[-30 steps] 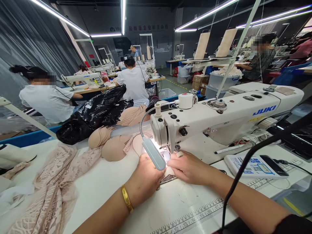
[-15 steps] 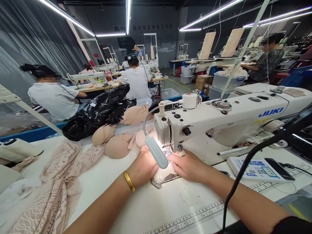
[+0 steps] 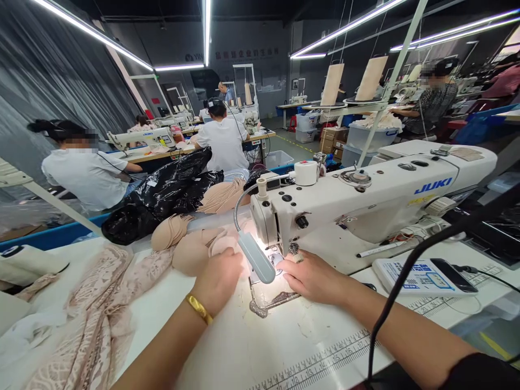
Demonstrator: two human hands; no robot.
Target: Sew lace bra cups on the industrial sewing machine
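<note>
My left hand [image 3: 219, 277], with a gold bangle [image 3: 199, 309] at the wrist, is left of the needle area, its fingers curled and slightly blurred. Its fingers close on the edge of a pale pink bra cup [image 3: 222, 241]; their tips are hidden. My right hand [image 3: 314, 275] is beside the needle area of the white sewing machine [image 3: 320, 216], thumb and forefinger close together. Whatever is between them, if anything, cannot be made out. A grey lamp head [image 3: 257, 259] covers part of the view between my hands, above the needle plate [image 3: 280, 297].
Beige bra cups [image 3: 193, 253] and lace fabric [image 3: 97, 292] lie on the left of the table. Black plastic bags [image 3: 158, 189] are behind them. On the right are a white box [image 3: 406, 273] with a dark device and a black cable [image 3: 390, 303]. Several people sit at other machines.
My left hand has moved left, away from the needle area, with the pale pink cup by it. My right hand stays near the needle. The whole view has shifted slightly.
</note>
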